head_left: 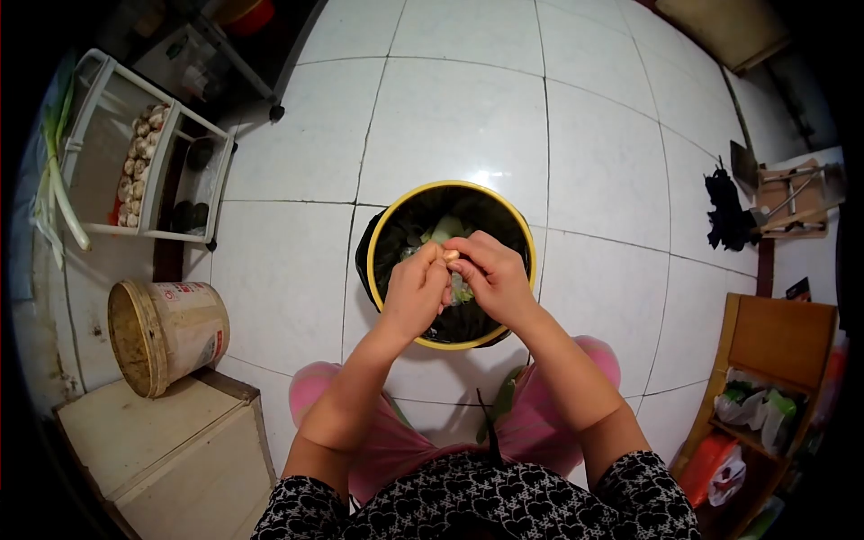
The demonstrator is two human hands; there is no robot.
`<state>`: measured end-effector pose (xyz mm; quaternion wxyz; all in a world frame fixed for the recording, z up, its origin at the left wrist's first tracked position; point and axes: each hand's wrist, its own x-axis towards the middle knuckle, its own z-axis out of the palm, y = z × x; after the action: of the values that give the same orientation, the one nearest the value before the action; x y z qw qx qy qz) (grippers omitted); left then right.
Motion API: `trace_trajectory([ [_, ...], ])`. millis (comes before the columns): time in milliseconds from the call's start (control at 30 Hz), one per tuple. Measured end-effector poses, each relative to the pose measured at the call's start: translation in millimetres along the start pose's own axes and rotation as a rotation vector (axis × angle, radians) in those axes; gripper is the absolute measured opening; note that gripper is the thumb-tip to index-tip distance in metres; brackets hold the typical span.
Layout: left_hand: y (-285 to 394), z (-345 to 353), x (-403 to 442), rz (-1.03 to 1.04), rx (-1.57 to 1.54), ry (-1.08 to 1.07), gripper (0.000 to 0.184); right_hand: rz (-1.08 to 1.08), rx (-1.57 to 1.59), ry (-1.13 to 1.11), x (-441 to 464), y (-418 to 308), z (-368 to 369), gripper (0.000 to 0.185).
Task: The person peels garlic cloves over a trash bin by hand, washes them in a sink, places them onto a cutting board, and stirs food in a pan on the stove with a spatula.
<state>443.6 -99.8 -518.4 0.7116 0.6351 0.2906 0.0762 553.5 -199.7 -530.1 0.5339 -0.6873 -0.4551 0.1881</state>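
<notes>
Both my hands meet over a bin [526, 216] with a yellow rim and a black liner. A small pale-tan garlic clove [451, 256] shows between my fingertips. My left hand [416, 286] is closed around its lower left side, the fingers curled. From the right, my right hand [499, 279] pinches the clove between thumb and forefinger. Inside the bin, below the hands, lie pale green vegetable scraps [445, 229] and some clear plastic, partly hidden by my hands.
At left stand a white rack [171, 108] with garlic bulbs [139, 166], a leek-like green onion [63, 193], and a stained bucket [191, 331] lying on a cabinet [180, 441]. At right are a wooden shelf [778, 337] holding bags and a folding stool [792, 202]. White tiles [450, 99] cover the floor.
</notes>
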Motion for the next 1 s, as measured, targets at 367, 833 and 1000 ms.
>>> trace_trajectory([
  [367,-2.2,9.8,-2.0,0.085,0.052,0.017,0.024,0.68,0.961,0.094,-0.3,10.0,5.5,0.024],
  [833,-1.1,6.0,1.3,0.336,0.424,0.313,0.015,0.103,0.066,0.086,-3.4,6.8,9.3,0.026],
  [1000,-4.2,4.2,1.1,0.331,0.417,0.299,0.015,0.053,-0.072,0.044,-0.4,-0.8,2.4,0.023],
])
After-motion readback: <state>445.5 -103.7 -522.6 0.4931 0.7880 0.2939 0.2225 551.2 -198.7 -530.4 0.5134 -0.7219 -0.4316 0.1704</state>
